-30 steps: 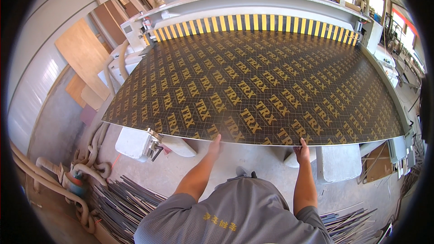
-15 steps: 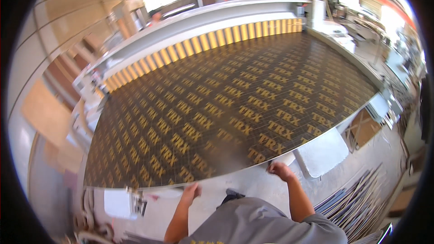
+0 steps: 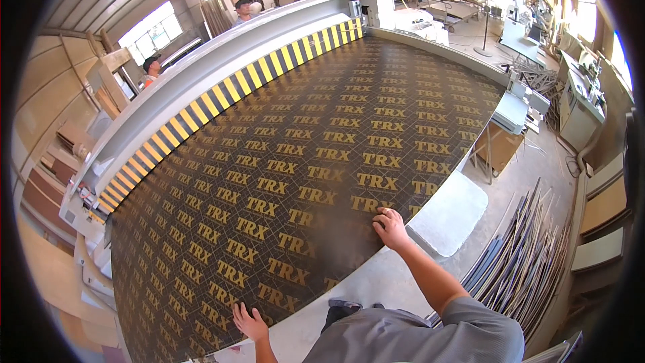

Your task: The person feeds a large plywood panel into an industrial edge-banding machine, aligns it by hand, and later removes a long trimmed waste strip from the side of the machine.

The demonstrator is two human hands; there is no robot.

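Observation:
A large dark brown board [image 3: 269, 181], printed all over with gold lettering and thin lines, lies flat in front of me. Its far edge runs along a long machine beam with a yellow-and-black striped guard [image 3: 235, 87]. My left hand [image 3: 250, 323] rests palm down near the board's front edge, fingers spread. Farther right, my right hand [image 3: 391, 226] lies on the board just inside the same edge, its fingers somewhat bent but apart. Neither hand holds anything. A smeared patch in the picture blurs the board left of my right hand.
A white support table [image 3: 453, 215] stands beside the board at the right. Long thin strips [image 3: 517, 262] lie heaped on the floor [image 3: 500, 188] farther right. Behind the beam are two people, one at left [image 3: 152, 70] and one farther along [image 3: 244, 12]. A grey side plate [image 3: 510, 113] sits by the right corner.
My view has turned to the right. Both hands were at the board's front edge with fingers curled; now they lie on top of it with fingers apart.

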